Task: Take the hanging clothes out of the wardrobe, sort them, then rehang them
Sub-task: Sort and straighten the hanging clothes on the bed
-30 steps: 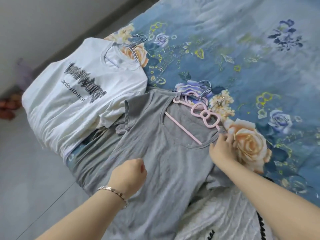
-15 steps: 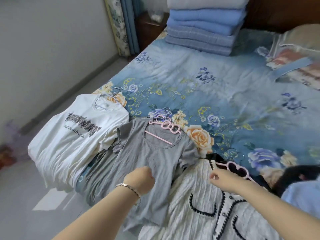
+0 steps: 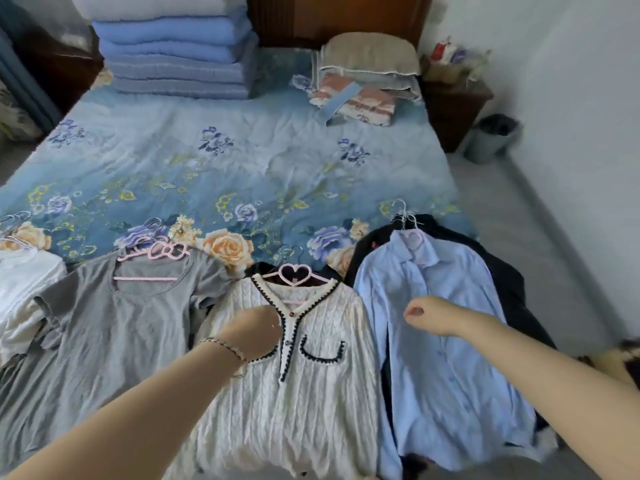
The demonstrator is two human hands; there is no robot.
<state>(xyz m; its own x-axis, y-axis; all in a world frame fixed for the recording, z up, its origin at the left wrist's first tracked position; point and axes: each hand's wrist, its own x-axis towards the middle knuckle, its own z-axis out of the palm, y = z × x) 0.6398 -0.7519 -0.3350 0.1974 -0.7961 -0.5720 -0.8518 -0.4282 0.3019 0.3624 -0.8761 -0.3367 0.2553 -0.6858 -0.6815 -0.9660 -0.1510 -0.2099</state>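
Several garments on hangers lie in a row along the near edge of the bed [image 3: 242, 168]. From the left: a white T-shirt [image 3: 20, 292], a grey T-shirt [image 3: 114, 323] on a pink bow hanger [image 3: 162, 252], a white cable-knit cardigan [image 3: 311, 393] on a pink heart hanger [image 3: 294, 273], and a light blue shirt [image 3: 443, 358] lying over a dark garment [image 3: 505, 278]. My left hand [image 3: 254, 332], with a bracelet, is curled over the cardigan's left front; its fingers are hidden. My right hand [image 3: 429, 315] hovers curled above the blue shirt, with nothing visible in it.
Folded blue quilts [image 3: 176, 57] are stacked at the head of the bed, with pillows [image 3: 367, 64] to their right. A dark nightstand [image 3: 453, 105] and a grey bin [image 3: 491, 136] stand by the right wall. Grey floor runs along the bed's right side.
The view swung right from the grey T-shirt. My left hand left the grey T-shirt for the cardigan. My right hand moved from the heart hanger to above the blue shirt.
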